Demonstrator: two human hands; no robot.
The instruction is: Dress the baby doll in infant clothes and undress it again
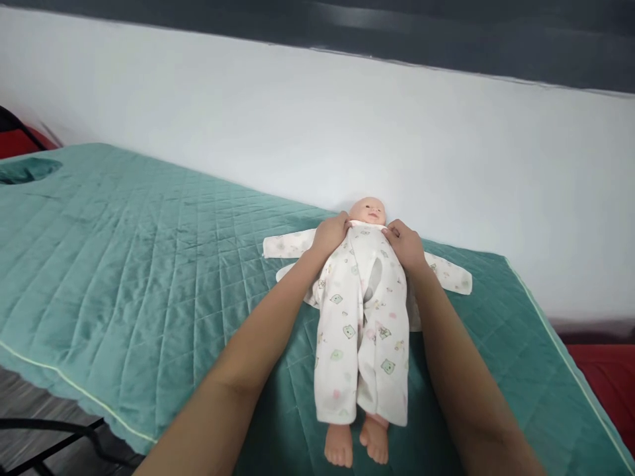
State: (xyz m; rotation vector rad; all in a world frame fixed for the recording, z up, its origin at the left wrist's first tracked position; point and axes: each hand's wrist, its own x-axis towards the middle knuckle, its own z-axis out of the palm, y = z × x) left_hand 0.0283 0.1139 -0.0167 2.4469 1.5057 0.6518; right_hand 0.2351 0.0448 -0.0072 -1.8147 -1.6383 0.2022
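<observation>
A baby doll (368, 210) lies on its back, head toward the wall, its bare feet (338, 445) pointing at me. White printed baby pants (342, 330) cover its legs and reach up to just below the chin; a slit at the crotch shows grey. My left hand (331, 233) pinches the waistband at the doll's left-of-picture side. On the other side, my right hand (404, 243) has its fingers closed on the same waistband edge. Beneath the doll a matching baby top (290, 244) is spread, sleeves stretched out to both sides. The doll's arms are hidden.
A green quilted cover (149, 264) lies over the bed, with a face hole (30, 170) at the far left. A white wall (223, 112) runs behind. Red furniture (602, 383) stands at the right, and a black metal frame (49, 426) at the lower left.
</observation>
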